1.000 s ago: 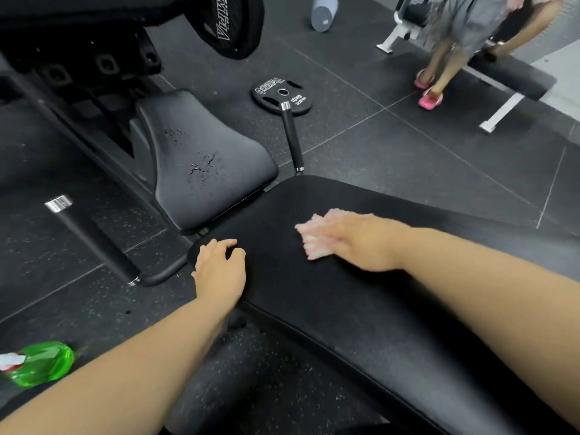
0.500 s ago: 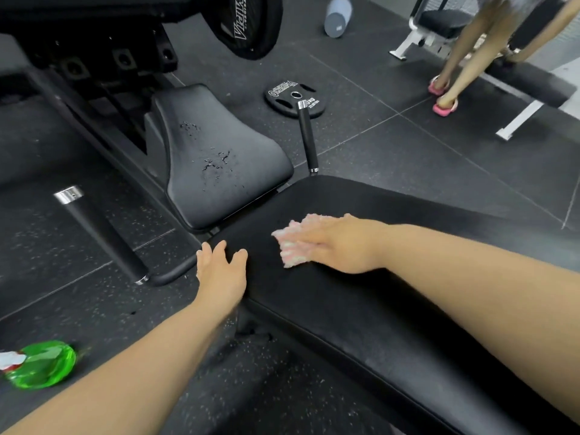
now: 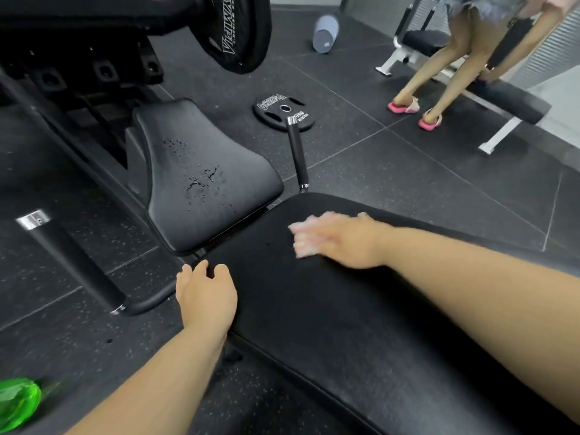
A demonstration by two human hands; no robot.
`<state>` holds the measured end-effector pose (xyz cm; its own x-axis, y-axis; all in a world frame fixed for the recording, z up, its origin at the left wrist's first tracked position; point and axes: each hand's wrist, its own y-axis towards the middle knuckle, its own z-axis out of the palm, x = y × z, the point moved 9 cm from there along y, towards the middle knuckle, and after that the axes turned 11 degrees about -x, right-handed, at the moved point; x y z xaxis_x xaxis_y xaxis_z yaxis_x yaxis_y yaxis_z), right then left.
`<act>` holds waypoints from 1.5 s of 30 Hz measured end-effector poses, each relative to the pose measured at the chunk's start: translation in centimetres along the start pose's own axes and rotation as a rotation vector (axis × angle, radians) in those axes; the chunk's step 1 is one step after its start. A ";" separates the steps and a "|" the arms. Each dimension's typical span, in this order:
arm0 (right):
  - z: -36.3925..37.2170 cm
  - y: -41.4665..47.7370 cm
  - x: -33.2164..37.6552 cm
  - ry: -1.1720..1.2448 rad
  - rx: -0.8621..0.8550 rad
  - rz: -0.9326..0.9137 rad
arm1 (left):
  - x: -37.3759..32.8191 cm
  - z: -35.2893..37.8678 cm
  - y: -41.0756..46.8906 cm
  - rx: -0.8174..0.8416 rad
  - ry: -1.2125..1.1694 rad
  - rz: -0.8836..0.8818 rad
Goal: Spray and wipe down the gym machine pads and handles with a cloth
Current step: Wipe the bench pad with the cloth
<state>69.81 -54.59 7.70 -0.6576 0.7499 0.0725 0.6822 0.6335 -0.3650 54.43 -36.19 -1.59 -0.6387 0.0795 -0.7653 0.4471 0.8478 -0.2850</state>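
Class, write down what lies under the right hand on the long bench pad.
A pale pink cloth sticks out beyond the right hand, pressed on the bench pad. How much cloth the hand covers cannot be seen.

Left hand [image 3: 205, 296] and right hand [image 3: 345, 243] both palm-down.
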 end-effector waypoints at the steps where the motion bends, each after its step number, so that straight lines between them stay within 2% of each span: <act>1: -0.4 1.0 -3.3 0.007 -0.020 0.111 | 0.0 -0.1 0.0 -0.006 -0.004 0.004; 4: -0.5 3.5 -9.4 0.026 -0.048 0.347 | 0.4 0.0 0.4 -0.021 -0.016 0.014; 6: -0.2 5.1 -9.4 0.010 -0.054 0.403 | 0.5 0.1 0.4 -0.021 -0.053 0.027; 7: -0.2 5.7 -8.2 -0.025 -0.071 0.374 | 0.4 0.1 0.3 -0.023 -0.076 0.037; 10: 0.2 6.3 0.2 -0.080 -0.116 0.030 | 0.5 0.3 0.6 -0.033 -0.102 0.014; 13: 3.6 3.4 7.1 0.055 -0.036 -0.270 | 1.3 0.7 1.0 -0.025 -0.145 -0.040; 14: 4.0 2.1 7.9 0.107 0.023 -0.309 | 1.4 0.5 1.3 -0.035 -0.186 -0.039; 17: 2.4 2.1 3.1 0.194 0.058 -0.183 | 3.6 2.5 2.5 0.140 -0.411 -0.239; 19: 1.1 3.8 -2.1 0.094 0.002 0.027 | 2.6 2.0 2.2 0.258 -0.415 -0.124; 20: 0.6 4.4 -3.3 0.017 -0.022 0.108 | 2.7 1.4 1.8 0.298 -0.493 -0.189; 21: 0.7 5.2 -3.6 -0.072 -0.038 0.155 | 3.8 1.0 1.6 0.283 -0.613 -0.347; 23: 1.4 6.1 -1.0 -0.162 -0.065 0.152 | 5.1 -0.1 1.2 0.249 -0.723 -0.468; 26: 3.2 5.0 7.4 -0.075 -0.049 -0.057 | 5.7 0.0 0.7 0.362 -0.748 -0.483; 28: 4.5 2.3 13.8 -0.026 -0.068 -0.311 | 6.5 0.3 0.9 0.428 -0.747 -0.530; 29: 5.1 0.5 16.3 -0.024 -0.054 -0.442 | 6.8 0.0 1.1 0.406 -0.761 -0.565; 31: 5.9 -2.4 17.9 0.028 0.041 -0.604 | 6.3 0.1 1.1 0.423 -0.777 -0.552; 33: 4.7 -3.0 14.9 0.136 0.096 -0.568 | 5.5 0.1 0.6 0.447 -0.790 -0.541; 35: 3.0 -1.2 9.0 0.166 0.048 -0.365 | 5.3 0.2 0.3 0.450 -0.823 -0.555; 37: 1.9 1.0 4.0 0.060 -0.003 -0.110 | 4.6 0.0 -0.1 0.475 -0.813 -0.533; 39: 1.9 2.9 3.6 -0.107 -0.054 0.031 | 4.3 0.2 -0.4 0.534 -0.772 -0.497; 40: 2.1 3.8 5.5 -0.151 -0.098 0.020 | 4.3 0.6 -0.4 0.560 -0.740 -0.483; 42: 3.6 4.5 11.4 -0.117 -0.151 -0.138 | 4.6 1.0 -0.2 0.585 -0.709 -0.473; 45: 6.8 1.5 18.1 -0.005 0.046 -0.376 | 4.4 0.5 -0.1 0.669 -0.717 -0.487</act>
<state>56.78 -41.35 2.18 -0.8613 0.4651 0.2046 0.3776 0.8553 -0.3547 51.88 -36.22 -5.27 -0.4234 -0.6945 -0.5817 0.6337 0.2319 -0.7380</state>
